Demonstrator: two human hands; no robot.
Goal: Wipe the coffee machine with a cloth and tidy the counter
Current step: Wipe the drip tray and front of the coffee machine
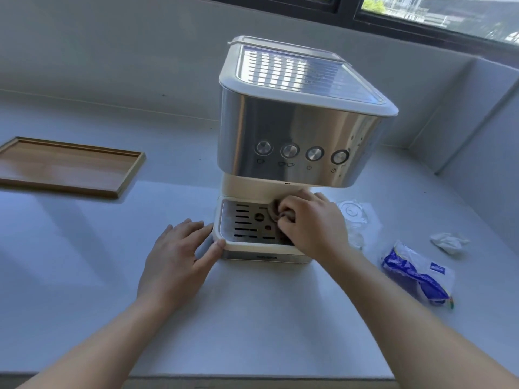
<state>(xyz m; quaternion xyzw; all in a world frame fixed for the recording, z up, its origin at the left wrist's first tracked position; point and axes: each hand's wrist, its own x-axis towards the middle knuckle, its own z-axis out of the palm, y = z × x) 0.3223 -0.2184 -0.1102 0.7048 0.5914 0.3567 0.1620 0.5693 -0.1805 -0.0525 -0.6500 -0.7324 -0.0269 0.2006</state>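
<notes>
Counter (84, 276) holds the coffee machine (297, 130) mid-back, wooden tray (67, 167) far left. Left hand (179, 254) lies flat and open against the drip tray (224, 242) corner; right hand (311, 223) clutches a brown cloth (273, 210) on the grate.

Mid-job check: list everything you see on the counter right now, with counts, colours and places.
coffee machine: one, steel and cream, centre of counter
drip tray: one, cream rim with metal grate, at machine base
cloth: one, dark, on the grate
wooden tray: one, brown, far left
clear plastic wrapper: one, right of machine
crumpled tissue: one, white, far right
blue and white packet: one, right front
left hand: fingers on drip tray's left corner
right hand: gripping the cloth
</notes>
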